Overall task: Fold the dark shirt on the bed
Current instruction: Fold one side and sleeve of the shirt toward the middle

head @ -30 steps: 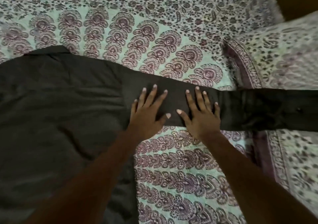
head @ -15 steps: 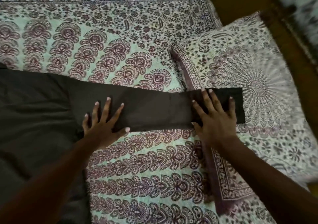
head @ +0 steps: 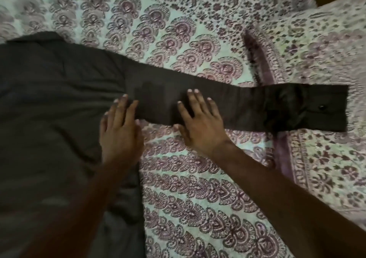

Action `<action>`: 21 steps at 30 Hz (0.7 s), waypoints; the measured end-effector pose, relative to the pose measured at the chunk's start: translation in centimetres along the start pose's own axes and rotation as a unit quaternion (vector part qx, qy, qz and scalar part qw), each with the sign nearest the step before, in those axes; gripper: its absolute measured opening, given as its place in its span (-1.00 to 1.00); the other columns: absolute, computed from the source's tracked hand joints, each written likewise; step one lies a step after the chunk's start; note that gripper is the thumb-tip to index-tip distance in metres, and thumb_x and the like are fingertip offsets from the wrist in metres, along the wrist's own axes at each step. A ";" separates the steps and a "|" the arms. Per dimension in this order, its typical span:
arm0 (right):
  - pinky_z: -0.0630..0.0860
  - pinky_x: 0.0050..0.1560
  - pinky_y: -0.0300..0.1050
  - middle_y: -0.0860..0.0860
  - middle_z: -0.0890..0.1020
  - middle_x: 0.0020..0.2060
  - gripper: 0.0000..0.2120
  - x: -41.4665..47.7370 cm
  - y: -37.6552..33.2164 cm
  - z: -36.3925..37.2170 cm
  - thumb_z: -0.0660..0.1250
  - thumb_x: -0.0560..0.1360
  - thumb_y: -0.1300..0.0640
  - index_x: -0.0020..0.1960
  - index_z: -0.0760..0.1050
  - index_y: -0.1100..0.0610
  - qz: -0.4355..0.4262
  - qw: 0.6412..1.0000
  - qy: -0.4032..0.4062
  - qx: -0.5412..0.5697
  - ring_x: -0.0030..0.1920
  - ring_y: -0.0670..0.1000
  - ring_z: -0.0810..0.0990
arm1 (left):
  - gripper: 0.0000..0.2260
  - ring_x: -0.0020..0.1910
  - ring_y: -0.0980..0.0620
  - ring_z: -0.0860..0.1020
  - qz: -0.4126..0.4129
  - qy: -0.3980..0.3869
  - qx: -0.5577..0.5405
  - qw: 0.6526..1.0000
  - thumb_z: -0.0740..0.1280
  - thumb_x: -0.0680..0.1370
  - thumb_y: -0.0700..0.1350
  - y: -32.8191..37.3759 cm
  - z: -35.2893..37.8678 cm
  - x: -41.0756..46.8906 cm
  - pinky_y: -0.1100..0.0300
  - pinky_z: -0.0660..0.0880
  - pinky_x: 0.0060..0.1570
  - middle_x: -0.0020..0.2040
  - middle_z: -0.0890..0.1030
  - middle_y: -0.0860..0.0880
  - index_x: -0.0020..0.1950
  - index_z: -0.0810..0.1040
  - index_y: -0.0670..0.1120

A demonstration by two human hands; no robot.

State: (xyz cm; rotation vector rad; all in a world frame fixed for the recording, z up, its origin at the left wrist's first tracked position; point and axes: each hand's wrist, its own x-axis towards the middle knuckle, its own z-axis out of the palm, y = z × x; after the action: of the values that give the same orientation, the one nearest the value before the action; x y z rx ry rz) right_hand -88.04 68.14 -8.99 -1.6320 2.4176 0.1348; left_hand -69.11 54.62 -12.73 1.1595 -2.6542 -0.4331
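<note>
Across patterned bedsheet (head: pixel 198 198): pressing flat with left hand (head: pixel 120 132), fingers straight and close together, at the dark shirt (head: pixel 49 109) armhole; with right hand (head: pixel 200 123), fingers spread, on its one outstretched sleeve (head: pixel 243 107). Further right, one cuff (head: pixel 332 99) with one button (head: pixel 321 107), lying over one pillow (head: pixel 326 49). Shirt body cut off left and below; whole view slightly blurred.

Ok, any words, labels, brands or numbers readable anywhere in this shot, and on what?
None can be read. The dark shirt shows no tag or print, its cuff button looks plain, and the bedsheet and pillow carry only floral patterns, no lettering.
</note>
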 end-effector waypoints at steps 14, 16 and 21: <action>-0.02 0.61 0.32 0.17 -0.09 0.70 -0.27 6.3 -16.4 5.8 -0.01 0.65 -0.39 0.71 -0.04 -0.08 -0.191 0.981 0.001 -0.017 0.69 0.23 -0.14 | -0.51 0.59 -0.11 0.32 0.003 -0.066 -0.037 0.997 0.21 0.65 0.00 -9.5 -3.7 -17.8 -0.18 0.41 0.41 0.64 0.27 -0.06 0.57 0.38 -0.10; 0.01 0.60 0.32 0.19 -0.08 0.69 -0.28 1.1 -15.6 6.5 0.03 0.66 -0.38 0.71 -0.02 -0.09 -0.237 0.971 -0.010 -0.024 0.69 0.25 -0.13 | -0.45 0.64 -0.12 0.20 -0.079 -0.045 0.000 0.996 0.22 0.64 0.07 -12.1 -4.8 -14.1 -0.17 0.27 0.52 0.67 0.20 -0.06 0.60 0.32 -0.10; 0.15 0.55 0.36 0.19 -0.05 0.69 -0.37 -9.8 -14.6 6.3 0.10 0.69 -0.25 0.70 0.03 -0.13 -0.269 0.958 -0.080 -0.050 0.68 0.24 -0.04 | -0.25 0.69 -0.11 -0.05 0.002 -0.154 0.086 0.984 0.16 0.61 0.30 -14.7 -4.2 -14.2 -0.24 0.09 0.57 0.71 -0.06 -0.02 0.70 0.04 0.00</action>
State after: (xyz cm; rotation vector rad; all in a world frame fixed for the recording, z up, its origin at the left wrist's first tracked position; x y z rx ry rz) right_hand -70.15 72.74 -12.16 -2.1642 1.7977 0.2865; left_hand -48.35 54.85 -14.97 1.2218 -3.0114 -0.4175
